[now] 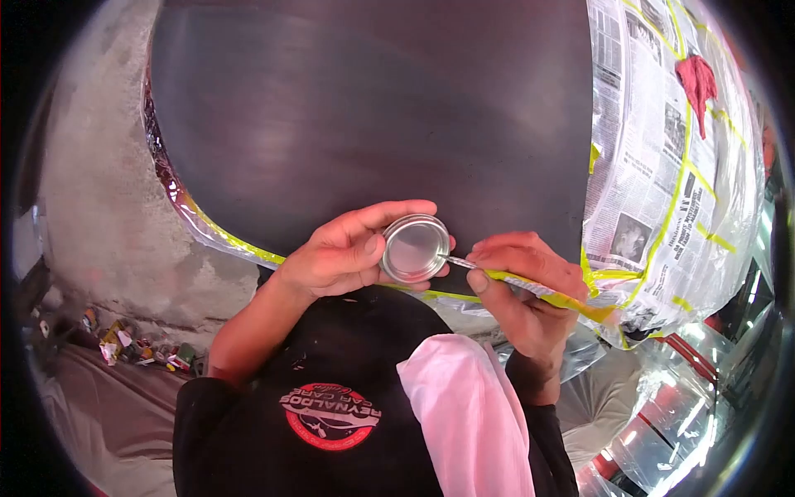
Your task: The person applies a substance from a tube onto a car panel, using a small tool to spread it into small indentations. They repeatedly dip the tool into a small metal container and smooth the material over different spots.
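Note:
My left hand (341, 252) cups a small, shallow round metal tin (414, 250), thumb at its near side and fingers reaching behind it. The tin's inside faces up and looks grey and shiny. In my right hand (530, 286) is a thin tool (460, 262) with a silvery tip, pinched between thumb and fingers. Its tip reaches the tin's right rim, and a yellow, slim handle seems to run back along the fingers. Just beyond both hands lies a dark matte car panel (364, 108).
Newspaper (646, 149) and plastic film edged with yellow tape cover the right side. A red cloth (698, 87) lies on it. A pink cloth (472, 406) hangs over my black shirt (248, 439). Rough concrete floor (99, 190) and scattered litter (124, 344) are at left.

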Motion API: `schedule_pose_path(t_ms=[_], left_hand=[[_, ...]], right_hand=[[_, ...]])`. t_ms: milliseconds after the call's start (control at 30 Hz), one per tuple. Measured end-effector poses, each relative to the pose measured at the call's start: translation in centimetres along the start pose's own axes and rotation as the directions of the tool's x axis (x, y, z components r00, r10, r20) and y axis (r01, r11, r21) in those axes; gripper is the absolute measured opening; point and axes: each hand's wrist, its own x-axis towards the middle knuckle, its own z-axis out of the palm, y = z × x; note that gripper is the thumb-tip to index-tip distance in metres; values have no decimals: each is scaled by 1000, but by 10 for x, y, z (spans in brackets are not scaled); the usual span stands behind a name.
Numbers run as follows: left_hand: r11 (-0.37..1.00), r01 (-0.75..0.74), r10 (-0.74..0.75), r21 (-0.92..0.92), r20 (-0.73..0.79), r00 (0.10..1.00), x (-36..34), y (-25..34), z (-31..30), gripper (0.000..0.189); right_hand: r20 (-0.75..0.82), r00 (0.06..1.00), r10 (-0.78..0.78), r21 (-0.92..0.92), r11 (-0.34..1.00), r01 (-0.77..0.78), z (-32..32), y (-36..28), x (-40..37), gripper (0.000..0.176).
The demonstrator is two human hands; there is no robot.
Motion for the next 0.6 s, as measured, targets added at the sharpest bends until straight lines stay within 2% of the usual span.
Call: schedule_pose_path(t_ms=[67,133,367,500,567,600], left_hand=[[1000,-2,2,3,1,1000,1,0,1,55],[1000,8,-8,4,-2,1000,1,0,1,55],[1000,3,-3,8,15,1000,0,-2,2,55],[1000,-4,3,8,38,999,1,-3,-3,55],[1000,-1,1,31,18,1000,3,-6,0,55],[1000,7,-7,26,9,1000,4,-6,0,55]], right_hand=[[-11,1000,14,-26,1000,-14,0,1,-1,15],[49,999,12,-68,998,-9,-1,2,-1,15],[53,999,9,-68,998,-6,-2,6,0,17],[17,998,58,61,996,-59,-8,1,3,13],[77,966,247,295,920,-258,-8,3,1,13],[72,966,248,297,919,-258,-10,6,1,13]])
